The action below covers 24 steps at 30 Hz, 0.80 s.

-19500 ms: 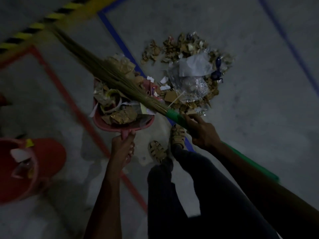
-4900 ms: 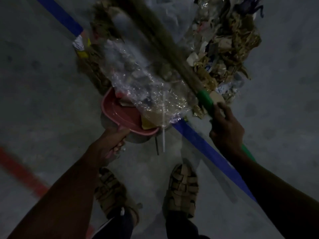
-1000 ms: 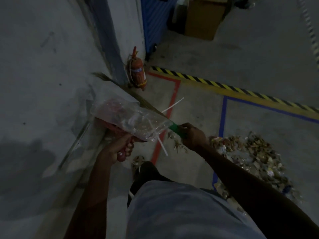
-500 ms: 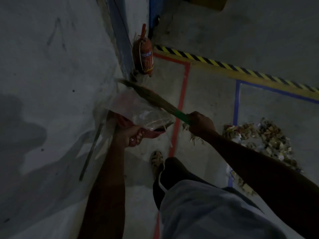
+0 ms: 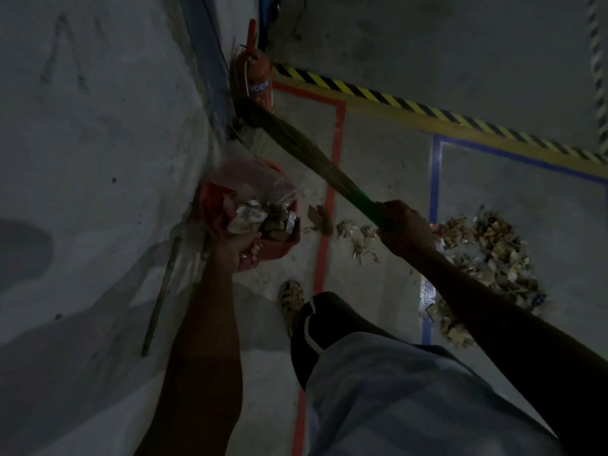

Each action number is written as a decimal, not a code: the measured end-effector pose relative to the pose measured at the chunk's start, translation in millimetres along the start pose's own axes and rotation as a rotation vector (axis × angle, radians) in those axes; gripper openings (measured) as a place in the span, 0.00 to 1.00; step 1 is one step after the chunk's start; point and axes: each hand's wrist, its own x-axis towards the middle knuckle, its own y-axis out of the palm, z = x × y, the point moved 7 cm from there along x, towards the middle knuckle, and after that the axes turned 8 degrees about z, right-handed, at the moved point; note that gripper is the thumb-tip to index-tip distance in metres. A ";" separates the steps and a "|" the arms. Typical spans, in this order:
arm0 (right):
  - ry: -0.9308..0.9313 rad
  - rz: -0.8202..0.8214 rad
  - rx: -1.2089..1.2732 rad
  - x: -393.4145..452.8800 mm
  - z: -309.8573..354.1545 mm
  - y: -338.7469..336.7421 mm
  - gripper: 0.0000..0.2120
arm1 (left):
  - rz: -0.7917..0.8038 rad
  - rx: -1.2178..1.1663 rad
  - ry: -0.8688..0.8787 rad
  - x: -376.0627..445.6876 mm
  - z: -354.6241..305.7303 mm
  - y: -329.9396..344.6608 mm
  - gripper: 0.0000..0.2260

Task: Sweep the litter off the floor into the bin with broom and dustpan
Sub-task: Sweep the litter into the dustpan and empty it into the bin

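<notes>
Litter pile (image 5: pixel 487 258) on floor by blue tape | dustpan (image 5: pixel 263 225), gripped by left hand (image 5: pixel 235 248), now tips over red bin (image 5: pixel 214 199) | right hand (image 5: pixel 403 230) grips broom (image 5: pixel 329 176) | load dumping, more remains

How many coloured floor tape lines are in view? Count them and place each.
3: the red line running beside the dustpan, the blue line by the litter pile, and the yellow-black hazard strip across the far floor.
</notes>
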 end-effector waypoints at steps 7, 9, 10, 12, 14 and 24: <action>0.065 0.049 -0.018 -14.4 -46.0 5.4 0.23 | -0.017 -0.119 -0.045 -6.3 33.0 26.7 0.16; 0.068 0.062 -0.030 -18.8 -64.7 5.7 0.25 | 0.000 -0.175 -0.042 -12.5 40.3 43.8 0.15; 0.069 0.071 -0.032 -20.9 -74.6 7.0 0.25 | 0.002 -0.192 -0.032 -13.6 43.1 50.3 0.15; 0.079 0.076 -0.011 -27.3 -96.8 5.6 0.24 | -0.008 -0.208 -0.010 -16.8 48.2 64.5 0.15; 0.079 0.074 0.015 -33.6 -119.5 5.0 0.24 | -0.005 -0.260 -0.018 -15.3 60.1 76.8 0.14; 0.107 0.077 0.127 -73.9 -225.7 -1.8 0.26 | -0.092 -0.339 0.105 -1.7 122.2 170.4 0.14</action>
